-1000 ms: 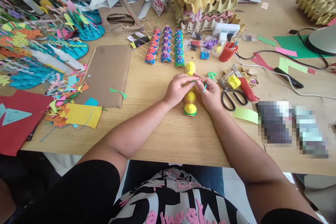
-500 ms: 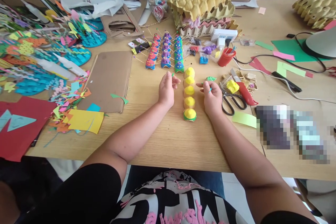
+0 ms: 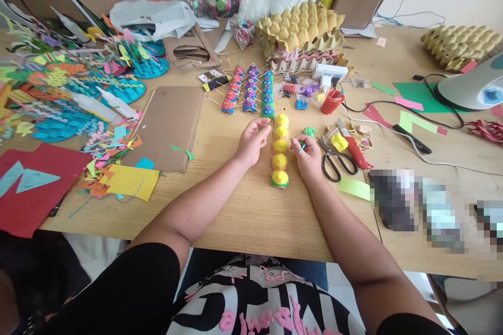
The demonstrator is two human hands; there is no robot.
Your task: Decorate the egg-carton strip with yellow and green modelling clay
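A strip of egg-carton cups (image 3: 280,160) topped with yellow clay lies lengthwise in front of me, with green around the rim of its nearest cup. On its left side is my left hand (image 3: 253,142), thumb and fingers pinched together near the far cups; whatever is between them is too small to make out. Close to the strip's right side, my right hand (image 3: 308,159) is closed on a thin blue stick (image 3: 302,148). A lump of green clay (image 3: 310,131) sits just beyond that hand. Black-handled scissors (image 3: 338,159) lie to its right.
Three painted egg-carton strips (image 3: 250,89) with pins stand farther back. Stacked egg trays (image 3: 301,29) rise behind them. A red cup (image 3: 332,102), yellow clay (image 3: 339,142) and a red-handled cutter (image 3: 357,153) are at right. Cardboard (image 3: 167,128) and paper scraps lie left.
The view has shifted slightly. My left hand's fingers have come together in a pinch beside the far cups. My right hand has moved closer to the yellow strip, the blue stick still in it.
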